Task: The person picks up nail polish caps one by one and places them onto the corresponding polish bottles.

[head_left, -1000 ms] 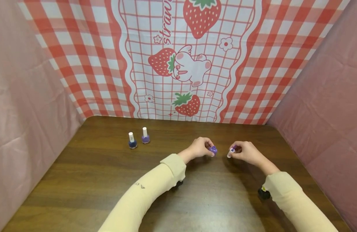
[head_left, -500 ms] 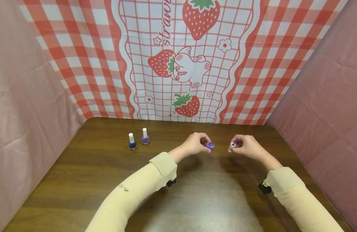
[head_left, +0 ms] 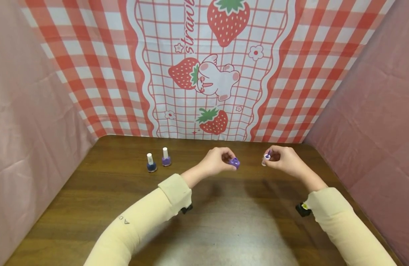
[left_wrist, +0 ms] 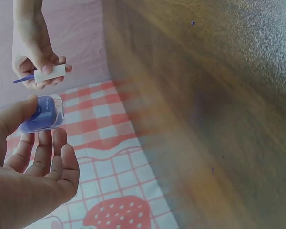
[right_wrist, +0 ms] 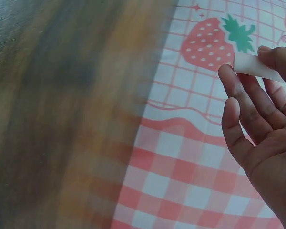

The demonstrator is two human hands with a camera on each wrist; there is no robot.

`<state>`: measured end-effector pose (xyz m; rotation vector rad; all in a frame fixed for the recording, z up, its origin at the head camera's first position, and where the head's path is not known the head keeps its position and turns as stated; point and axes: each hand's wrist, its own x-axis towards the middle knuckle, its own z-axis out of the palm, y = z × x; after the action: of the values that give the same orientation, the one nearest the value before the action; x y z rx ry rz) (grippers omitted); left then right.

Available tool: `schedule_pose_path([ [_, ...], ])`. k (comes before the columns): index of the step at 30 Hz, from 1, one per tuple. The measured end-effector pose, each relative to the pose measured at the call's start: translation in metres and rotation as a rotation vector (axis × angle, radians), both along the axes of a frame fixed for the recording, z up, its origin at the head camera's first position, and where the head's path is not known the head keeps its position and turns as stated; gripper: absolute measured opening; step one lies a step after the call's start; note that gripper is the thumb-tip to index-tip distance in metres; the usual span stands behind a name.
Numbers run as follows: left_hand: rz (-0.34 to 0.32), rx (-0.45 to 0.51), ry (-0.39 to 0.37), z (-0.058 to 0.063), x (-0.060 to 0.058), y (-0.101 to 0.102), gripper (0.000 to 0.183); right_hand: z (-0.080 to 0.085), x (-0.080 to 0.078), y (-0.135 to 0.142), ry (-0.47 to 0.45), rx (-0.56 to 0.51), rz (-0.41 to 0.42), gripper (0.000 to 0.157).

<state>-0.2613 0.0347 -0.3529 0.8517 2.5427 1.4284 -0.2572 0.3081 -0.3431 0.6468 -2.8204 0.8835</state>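
My left hand (head_left: 217, 160) pinches an uncapped bottle of purple nail polish (head_left: 234, 163) between thumb and fingers, held above the table. In the left wrist view the glass bottle (left_wrist: 48, 113) shows its purple contents and a small label. To its right, my right hand (head_left: 285, 159) grips the white brush cap (head_left: 265, 159), whose purple-coated brush (left_wrist: 24, 79) points out from one end. Bottle and brush are apart. From the right wrist, the white cap (right_wrist: 255, 66) sits between thumb and fingers; its brush is out of that view.
On the wooden table (head_left: 91, 207), two capped polish bottles stand upright at the back left: a dark blue bottle (head_left: 151, 167) and a purple bottle (head_left: 166, 160). Small purple specks (left_wrist: 192, 23) dot the tabletop. A checked strawberry cloth (head_left: 204, 74) hangs behind, pink cloth (head_left: 374, 122) at both sides.
Both hands have risen and drawn back from each other, the left hand shifting leftward with the bottle. The gap between bottle and brush cap has widened.
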Motion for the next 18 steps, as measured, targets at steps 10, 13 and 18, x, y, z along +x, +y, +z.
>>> schedule_pose_path([
  [10,0.034,0.039,0.019,0.019,0.008,-0.022,0.026,0.014,0.007,-0.007,0.083,-0.029,-0.033,0.018],
  [13,0.047,0.065,0.027,0.026,0.012,-0.029,0.027,0.018,0.009,-0.009,0.127,-0.035,-0.045,0.018],
  [18,0.058,0.115,0.01,0.035,0.02,-0.038,0.027,0.024,0.012,-0.013,0.181,-0.049,-0.039,0.017],
])
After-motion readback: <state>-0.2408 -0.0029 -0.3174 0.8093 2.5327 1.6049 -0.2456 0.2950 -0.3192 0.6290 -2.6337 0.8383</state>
